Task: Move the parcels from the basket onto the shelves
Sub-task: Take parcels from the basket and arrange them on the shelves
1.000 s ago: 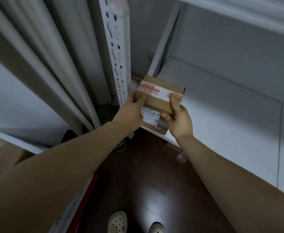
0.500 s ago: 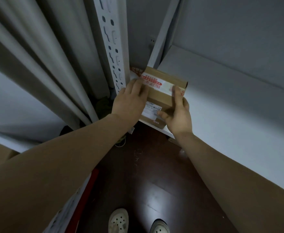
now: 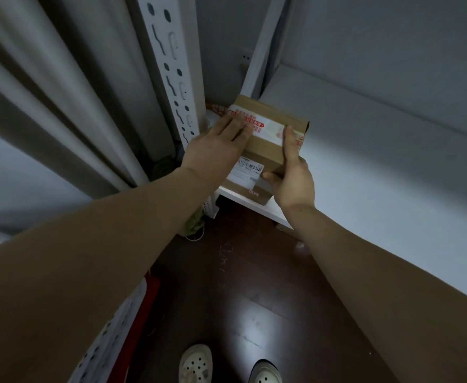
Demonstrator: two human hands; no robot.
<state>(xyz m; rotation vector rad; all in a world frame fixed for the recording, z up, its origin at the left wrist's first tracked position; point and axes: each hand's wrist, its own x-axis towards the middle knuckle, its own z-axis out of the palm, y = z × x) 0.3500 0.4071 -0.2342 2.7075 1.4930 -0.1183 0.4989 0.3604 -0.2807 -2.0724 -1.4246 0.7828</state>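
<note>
Parcel: we find the brown cardboard parcel (image 3: 265,142) at the centre of the frame. It sits on the near left corner of the white shelf (image 3: 365,161), just beside the perforated upright post (image 3: 171,78).

Left hand: the left hand (image 3: 215,150) lies flat on the parcel's top left, with straight fingers spread over the red-printed tape (image 3: 268,125). It presses and does not grasp. We judge that it is there to hold the box down and nudge it toward the back.

Right hand: the right hand (image 3: 293,178) is clamped on the parcel's near right corner. The thumb is on the front face beside the shipping label (image 3: 247,171) and the fingers run up the right edge. We read this as the steering grip that squares the box to the shelf.

Why this spot: tucked into the corner against the post, the parcel leaves the long bare stretch of shelf at the right of the frame for others.

Label: it faces outward toward us, which we take as deliberate so it can be read later.

Stage: we judge the parcel to be nearly placed. Its front edge is close to the shelf lip, so a small push inward seems due before the hands let go.

Basket: it is not in view, so we cannot tell how many parcels remain.

Below: dark wooden floor (image 3: 254,299) and pale shoes (image 3: 195,366) are at the bottom of the frame.
</note>
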